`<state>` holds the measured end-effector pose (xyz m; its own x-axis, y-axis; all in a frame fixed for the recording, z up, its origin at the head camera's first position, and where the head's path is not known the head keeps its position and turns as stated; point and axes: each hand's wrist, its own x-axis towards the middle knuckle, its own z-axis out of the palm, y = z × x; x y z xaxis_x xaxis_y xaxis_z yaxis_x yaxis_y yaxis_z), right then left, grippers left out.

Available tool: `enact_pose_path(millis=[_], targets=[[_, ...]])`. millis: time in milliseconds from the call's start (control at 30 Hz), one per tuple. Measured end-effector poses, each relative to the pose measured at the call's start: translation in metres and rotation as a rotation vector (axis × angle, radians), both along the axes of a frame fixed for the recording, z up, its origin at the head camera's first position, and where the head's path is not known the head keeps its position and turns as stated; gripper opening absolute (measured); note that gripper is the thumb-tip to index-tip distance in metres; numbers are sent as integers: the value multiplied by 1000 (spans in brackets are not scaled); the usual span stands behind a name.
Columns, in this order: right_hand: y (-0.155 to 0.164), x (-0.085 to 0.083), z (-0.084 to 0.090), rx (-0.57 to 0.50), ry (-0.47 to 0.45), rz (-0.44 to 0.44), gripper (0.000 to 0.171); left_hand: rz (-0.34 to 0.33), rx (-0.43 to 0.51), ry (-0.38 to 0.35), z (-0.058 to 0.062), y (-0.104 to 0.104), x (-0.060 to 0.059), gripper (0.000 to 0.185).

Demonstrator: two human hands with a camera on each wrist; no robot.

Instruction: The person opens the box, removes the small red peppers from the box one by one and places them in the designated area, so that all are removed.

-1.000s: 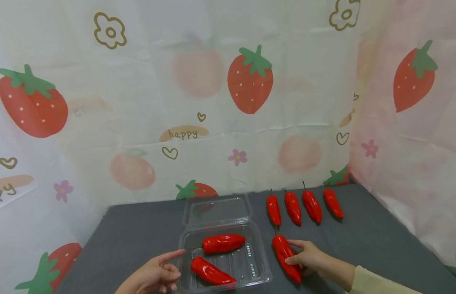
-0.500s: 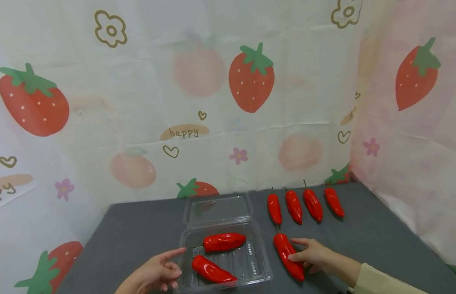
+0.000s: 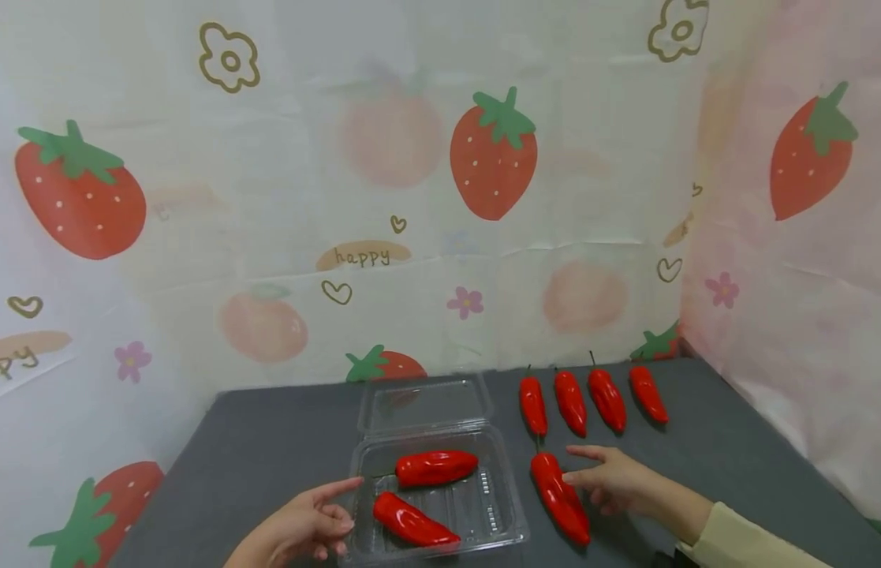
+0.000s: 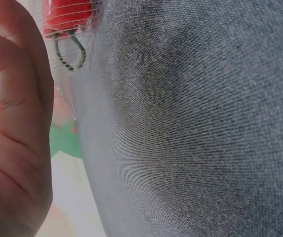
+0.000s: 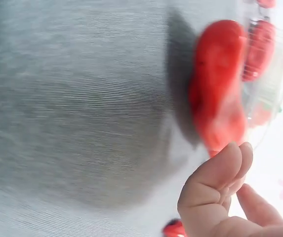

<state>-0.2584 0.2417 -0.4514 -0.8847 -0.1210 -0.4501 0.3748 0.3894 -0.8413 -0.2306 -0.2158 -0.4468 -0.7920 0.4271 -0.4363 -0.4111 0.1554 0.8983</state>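
Note:
A glossy red chili pepper lies on the grey table just right of a clear plastic clamshell box. My right hand is beside it, index finger extended and thumb close to its side; the right wrist view shows the fingers apart, not wrapped round the pepper. At the box's left rim, my left hand touches with a straight index finger, other fingers loosely bent. Inside the open box are two more chili peppers, one sideways and one slanted.
Behind the right hand, several red chili peppers stand in a row at the table's back right. The box's lid is folded back toward the wall. A strawberry-print sheet hangs behind and along the right side.
My right hand has let go of the chili pepper and drawn slightly away, its fingers spreading. The left hand stays at the box, and the view has shifted slightly.

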Motion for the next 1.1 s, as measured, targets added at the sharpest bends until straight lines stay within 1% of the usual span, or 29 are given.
enact_pose_path(millis=[67,167,267,400,467,533,600,733,900,1100], targets=[[-7,5,15,-21,25,-1,71,-13,8,13,0,0,-1,69],[-14,7,29,-55,59,23,70,-36,27,21,-1,0,-3,69],[-20,4,36,-89,69,35,70,-51,40,24,-2,-1,-4,70],[-30,1,44,-169,81,96,71,-56,46,35,-2,-1,-4,70],[-35,0,47,-185,92,130,73,-60,56,41,-3,-1,-4,69],[-40,-1,49,-179,111,162,73,-61,69,38,-4,0,-3,69],[-48,-2,50,-181,117,181,72,-62,92,18,-4,0,-1,69],[-65,-4,51,-224,109,209,69,-65,125,-23,-2,-5,2,69],[-81,-6,50,-252,96,234,68,-72,129,-9,-1,-8,1,68],[-96,-7,45,-295,59,255,64,-59,130,-16,-4,-8,1,69]])
